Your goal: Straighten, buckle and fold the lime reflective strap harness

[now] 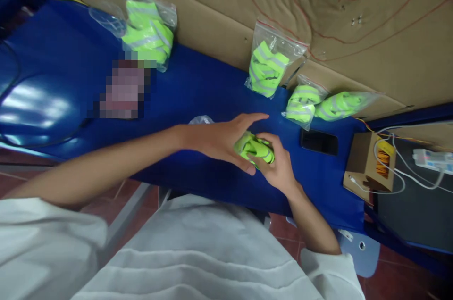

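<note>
Near the middle of the blue counter (pixel 198 92), left hand (pixel 215 142) and right hand (pixel 279 168) close their fingers on a loose bundle of neon-green bands (pixel 255 148), seemingly still unbagged; four filled bags (pixel 267 66) line the far edge.
</note>
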The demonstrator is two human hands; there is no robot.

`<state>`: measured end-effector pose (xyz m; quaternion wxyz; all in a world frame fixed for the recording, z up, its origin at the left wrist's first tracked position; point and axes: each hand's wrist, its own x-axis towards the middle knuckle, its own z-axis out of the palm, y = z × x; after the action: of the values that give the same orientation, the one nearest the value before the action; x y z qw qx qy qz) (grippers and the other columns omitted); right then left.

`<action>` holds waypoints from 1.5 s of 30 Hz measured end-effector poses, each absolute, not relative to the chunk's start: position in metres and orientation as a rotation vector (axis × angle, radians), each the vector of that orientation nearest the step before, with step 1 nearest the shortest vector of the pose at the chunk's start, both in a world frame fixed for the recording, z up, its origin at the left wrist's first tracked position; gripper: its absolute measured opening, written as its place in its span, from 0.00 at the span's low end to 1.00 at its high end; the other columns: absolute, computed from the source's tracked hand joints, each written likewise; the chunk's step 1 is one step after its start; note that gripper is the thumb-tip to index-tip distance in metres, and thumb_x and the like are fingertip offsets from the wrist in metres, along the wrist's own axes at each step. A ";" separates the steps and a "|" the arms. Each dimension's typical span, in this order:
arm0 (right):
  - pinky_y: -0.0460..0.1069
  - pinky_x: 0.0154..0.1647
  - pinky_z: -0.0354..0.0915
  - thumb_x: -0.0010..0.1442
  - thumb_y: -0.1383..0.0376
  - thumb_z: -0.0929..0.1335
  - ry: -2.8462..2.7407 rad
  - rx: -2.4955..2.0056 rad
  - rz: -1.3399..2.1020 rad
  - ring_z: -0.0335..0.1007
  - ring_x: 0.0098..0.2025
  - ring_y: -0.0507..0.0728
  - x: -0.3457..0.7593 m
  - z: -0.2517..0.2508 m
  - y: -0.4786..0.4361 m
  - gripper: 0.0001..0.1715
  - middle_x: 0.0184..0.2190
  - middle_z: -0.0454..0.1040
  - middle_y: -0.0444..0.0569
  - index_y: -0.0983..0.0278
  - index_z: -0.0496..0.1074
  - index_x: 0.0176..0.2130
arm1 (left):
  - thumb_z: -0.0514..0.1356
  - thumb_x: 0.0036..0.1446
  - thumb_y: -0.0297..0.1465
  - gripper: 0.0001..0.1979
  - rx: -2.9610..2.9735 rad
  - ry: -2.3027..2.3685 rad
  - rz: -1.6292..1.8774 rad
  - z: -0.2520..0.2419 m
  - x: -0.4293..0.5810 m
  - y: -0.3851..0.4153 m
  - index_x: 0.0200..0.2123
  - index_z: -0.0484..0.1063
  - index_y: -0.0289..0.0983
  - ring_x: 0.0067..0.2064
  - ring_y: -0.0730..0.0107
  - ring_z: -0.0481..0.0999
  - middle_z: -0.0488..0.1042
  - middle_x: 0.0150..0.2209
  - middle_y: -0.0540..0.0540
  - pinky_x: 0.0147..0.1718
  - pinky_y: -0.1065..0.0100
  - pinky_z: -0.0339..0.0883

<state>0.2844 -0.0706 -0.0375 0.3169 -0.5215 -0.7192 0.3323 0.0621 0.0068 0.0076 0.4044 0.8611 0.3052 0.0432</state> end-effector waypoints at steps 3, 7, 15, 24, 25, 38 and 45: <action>0.48 0.39 0.72 0.59 0.54 0.75 -1.582 -1.437 1.208 0.76 0.37 0.55 0.290 -0.031 -0.065 0.21 0.39 0.79 0.45 0.60 0.75 0.49 | 0.67 0.47 0.58 0.55 2.079 0.802 -0.053 0.017 0.058 0.024 0.69 0.49 0.39 0.58 0.55 0.73 0.67 0.63 0.38 0.49 0.66 0.65; 0.49 0.41 0.72 0.59 0.52 0.75 -1.217 -1.359 1.540 0.77 0.39 0.57 0.292 -0.030 -0.061 0.20 0.38 0.80 0.45 0.61 0.78 0.46 | 0.65 0.49 0.59 0.42 2.181 0.839 -0.265 0.033 0.062 0.032 0.59 0.64 0.40 0.41 0.57 0.77 0.78 0.41 0.45 0.38 0.66 0.64; 0.49 0.46 0.71 0.62 0.53 0.74 -1.215 -1.335 1.537 0.77 0.44 0.59 0.289 -0.038 -0.059 0.18 0.42 0.81 0.46 0.61 0.79 0.47 | 0.72 0.42 0.53 0.65 2.075 0.724 -0.203 0.030 0.045 0.033 0.74 0.40 0.39 0.65 0.48 0.67 0.56 0.70 0.34 0.56 0.63 0.64; 0.49 0.47 0.73 0.65 0.53 0.71 -1.538 -1.445 1.167 0.77 0.50 0.59 0.281 -0.034 -0.065 0.22 0.50 0.79 0.49 0.58 0.72 0.55 | 0.69 0.53 0.35 0.50 1.987 0.737 -0.027 0.018 0.034 0.040 0.71 0.43 0.44 0.42 0.61 0.81 0.78 0.45 0.48 0.41 0.69 0.69; 0.49 0.48 0.73 0.65 0.53 0.71 -1.571 -1.444 1.121 0.78 0.50 0.59 0.280 -0.032 -0.065 0.22 0.51 0.79 0.49 0.58 0.72 0.55 | 0.70 0.53 0.35 0.51 2.009 0.739 -0.017 0.018 0.033 0.040 0.71 0.43 0.44 0.45 0.60 0.81 0.78 0.47 0.46 0.42 0.68 0.69; 0.55 0.53 0.75 0.67 0.67 0.68 -2.098 -1.381 -0.182 0.75 0.57 0.64 0.272 -0.041 -0.079 0.22 0.56 0.77 0.55 0.60 0.71 0.59 | 0.67 0.60 0.37 0.51 2.417 0.787 0.183 0.007 0.035 0.001 0.74 0.34 0.47 0.73 0.52 0.55 0.51 0.73 0.35 0.68 0.50 0.60; 0.57 0.57 0.73 0.67 0.70 0.67 -2.209 -1.347 -0.264 0.74 0.58 0.63 0.276 -0.053 -0.072 0.20 0.54 0.78 0.51 0.58 0.73 0.57 | 0.67 0.58 0.49 0.61 2.548 0.865 0.032 0.002 0.016 0.029 0.74 0.22 0.43 0.74 0.38 0.50 0.40 0.76 0.33 0.68 0.39 0.53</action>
<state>0.2760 -0.0720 -0.0527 0.2672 -0.4990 -0.8185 -0.0978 0.0159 0.0288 0.0025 0.2234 0.9229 0.3135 0.0117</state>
